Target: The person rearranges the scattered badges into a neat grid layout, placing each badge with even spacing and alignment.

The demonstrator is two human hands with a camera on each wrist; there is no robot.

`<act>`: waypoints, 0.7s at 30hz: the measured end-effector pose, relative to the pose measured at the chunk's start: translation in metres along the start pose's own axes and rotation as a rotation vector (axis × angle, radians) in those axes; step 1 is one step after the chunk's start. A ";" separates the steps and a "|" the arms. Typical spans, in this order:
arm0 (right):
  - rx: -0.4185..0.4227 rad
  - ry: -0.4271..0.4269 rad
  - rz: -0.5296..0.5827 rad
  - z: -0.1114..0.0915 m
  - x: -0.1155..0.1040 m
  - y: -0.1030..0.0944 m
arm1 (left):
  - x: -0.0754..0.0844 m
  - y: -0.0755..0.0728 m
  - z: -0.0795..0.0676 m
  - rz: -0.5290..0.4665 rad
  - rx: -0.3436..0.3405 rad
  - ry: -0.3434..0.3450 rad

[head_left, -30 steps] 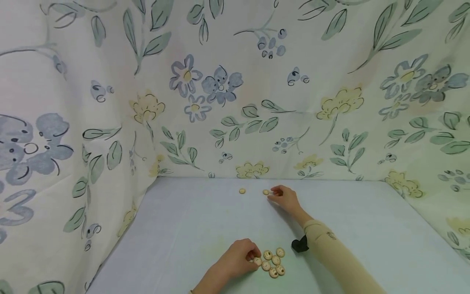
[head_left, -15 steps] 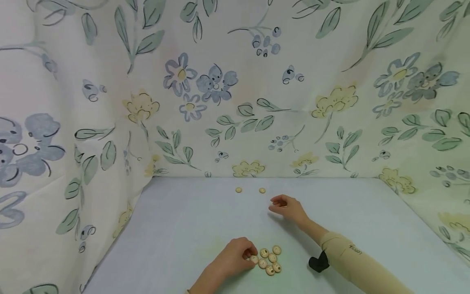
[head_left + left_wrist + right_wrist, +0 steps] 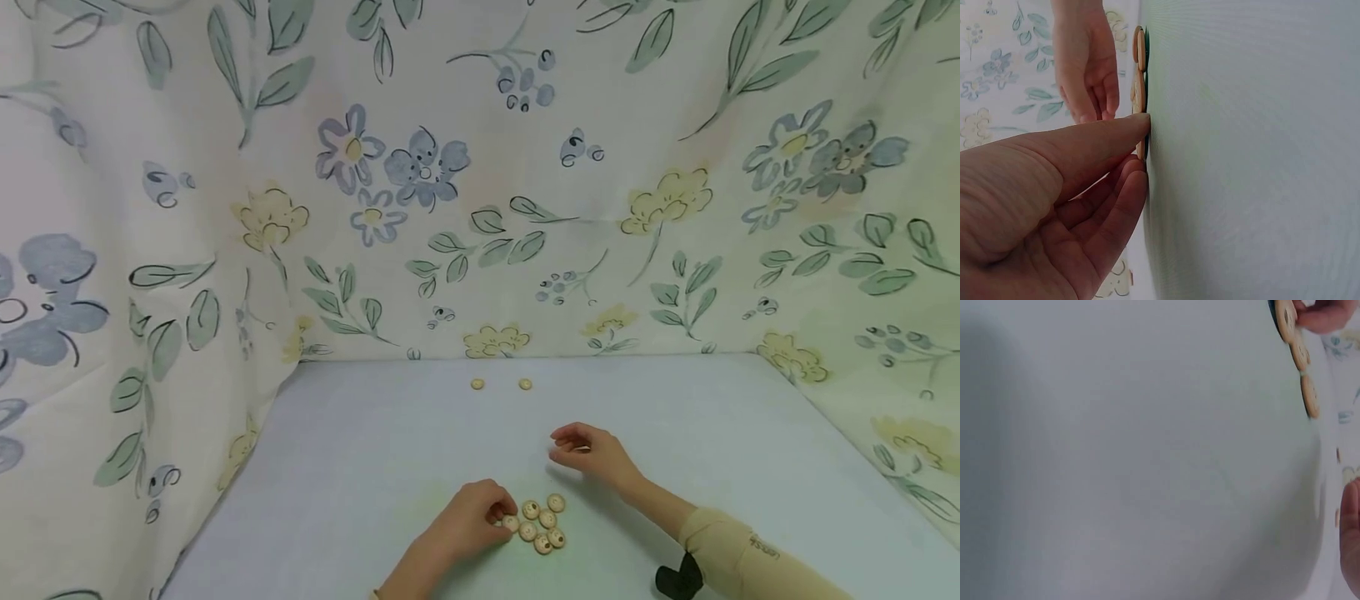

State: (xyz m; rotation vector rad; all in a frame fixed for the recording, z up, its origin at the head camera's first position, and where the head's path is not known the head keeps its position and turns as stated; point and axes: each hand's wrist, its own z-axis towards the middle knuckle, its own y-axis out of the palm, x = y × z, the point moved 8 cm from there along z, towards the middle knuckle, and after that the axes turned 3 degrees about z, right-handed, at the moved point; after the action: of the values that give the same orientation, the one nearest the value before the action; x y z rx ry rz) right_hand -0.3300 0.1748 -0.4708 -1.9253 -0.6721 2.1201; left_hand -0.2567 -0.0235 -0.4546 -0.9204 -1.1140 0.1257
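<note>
From where I stand, the left hand (image 3: 474, 520) pinches a round, wooden-looking disc (image 3: 511, 523) at the left edge of the near cluster (image 3: 547, 519), while the right hand (image 3: 592, 455), fingers loosely bent and seemingly empty, hangs just beyond, nearer that cluster than the two far discs (image 3: 526, 384).

We see soft, rather dim light, seemingly from overhead, with a faint, smooth-edged shadow on the counter (image 3: 360, 450) beneath the right hand (image 3: 596, 454) and another close under the left hand (image 3: 471, 518). Beyond the hands, the curtain (image 3: 480, 175) turns greyish toward the left and greenish toward the right, its pattern stretching at the edges. The faces on the discs (image 3: 527, 532) beside the left hand are too small for us to make out. Our left wrist view has fine ripples across the counter; our right one is murkier, with broad, blurred shadows.
</note>
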 end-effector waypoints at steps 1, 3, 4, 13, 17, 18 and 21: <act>-0.007 -0.006 0.003 -0.003 0.000 0.001 | -0.001 0.000 0.000 -0.005 -0.002 -0.003; -0.024 -0.016 0.012 -0.010 0.000 0.004 | -0.001 0.000 0.000 -0.016 -0.001 -0.005; -0.033 -0.023 0.021 -0.013 -0.001 0.005 | -0.002 0.000 0.000 -0.018 0.000 -0.006; -0.105 -0.084 0.080 -0.043 -0.012 0.013 | -0.001 0.001 0.000 -0.022 -0.001 -0.017; -0.140 -0.112 0.093 -0.056 -0.014 0.017 | -0.002 0.001 0.000 -0.024 -0.005 -0.024; -0.148 -0.124 0.092 -0.059 -0.015 0.018 | -0.002 0.002 0.000 -0.025 -0.008 -0.029; -0.171 -0.185 0.076 -0.068 -0.016 0.022 | -0.003 0.002 0.000 -0.018 -0.011 -0.042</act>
State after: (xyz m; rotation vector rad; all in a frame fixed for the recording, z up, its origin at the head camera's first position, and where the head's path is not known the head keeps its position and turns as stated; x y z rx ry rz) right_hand -0.2583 0.1614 -0.4696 -1.8804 -0.8534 2.3801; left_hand -0.2577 -0.0240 -0.4583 -0.9212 -1.1625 0.1242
